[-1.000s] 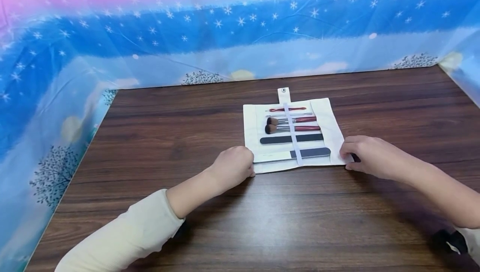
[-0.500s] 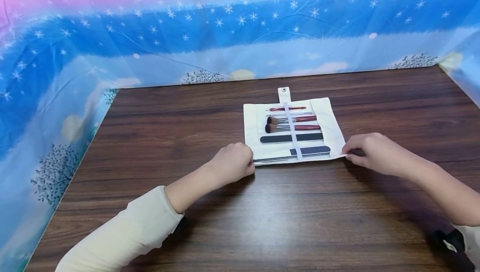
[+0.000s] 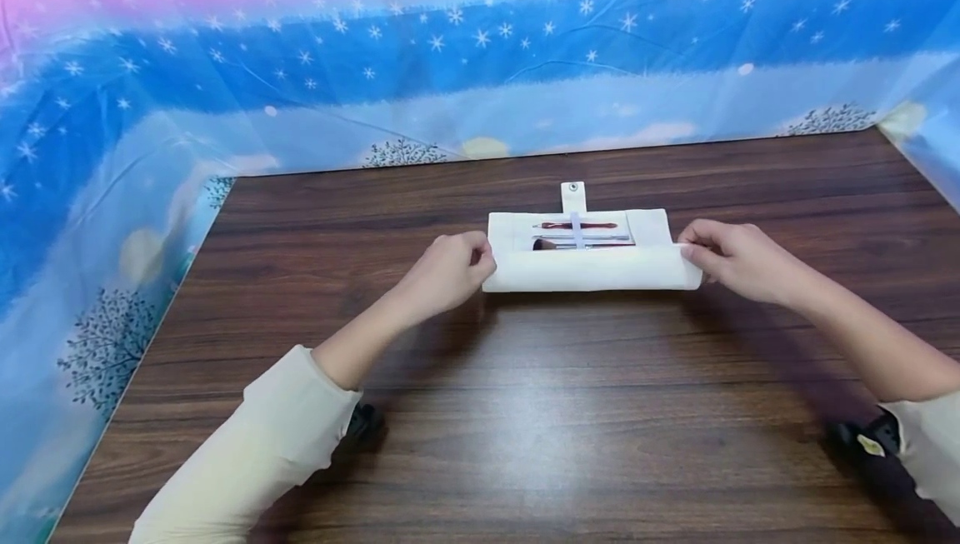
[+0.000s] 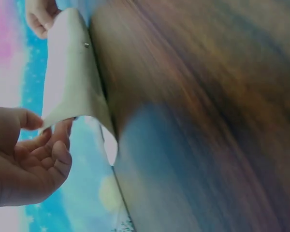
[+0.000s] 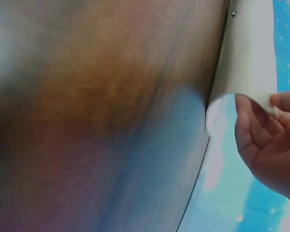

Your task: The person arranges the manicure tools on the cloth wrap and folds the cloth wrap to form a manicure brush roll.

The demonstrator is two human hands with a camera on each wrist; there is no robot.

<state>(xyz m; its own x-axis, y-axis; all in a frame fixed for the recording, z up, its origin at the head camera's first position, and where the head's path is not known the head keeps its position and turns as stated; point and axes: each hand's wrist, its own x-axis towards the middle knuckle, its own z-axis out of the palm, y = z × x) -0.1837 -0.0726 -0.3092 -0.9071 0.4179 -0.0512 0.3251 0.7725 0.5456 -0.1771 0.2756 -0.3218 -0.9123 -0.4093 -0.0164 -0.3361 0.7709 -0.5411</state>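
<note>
A white fabric tool roll (image 3: pixel 588 271) lies on the table with its near part folded up and over toward the back. My left hand (image 3: pixel 452 269) pinches the left end of the folded edge between thumb and fingers. At the other end, my right hand (image 3: pixel 738 259) pinches the same edge. Still showing behind the fold are a red-handled tool (image 3: pixel 577 226), a thin silver tool and part of a makeup brush (image 3: pixel 545 245), under a pale elastic band. The fold hides the nail files. In both wrist views the fabric (image 4: pixel 72 72) curves up off the table (image 5: pixel 135 121).
A strap with a metal snap (image 3: pixel 573 187) sticks out from the roll's far edge. The dark wood table (image 3: pixel 525 411) ends at a hanging snowflake-patterned cloth (image 3: pixel 480 44) along the back and sides. Dark devices (image 3: pixel 365 423) sit under both sleeves.
Both hands have lifted the roll's near edge and carried it up and away, folding it over the files and most of the brushes. Earlier it lay nearly flat.
</note>
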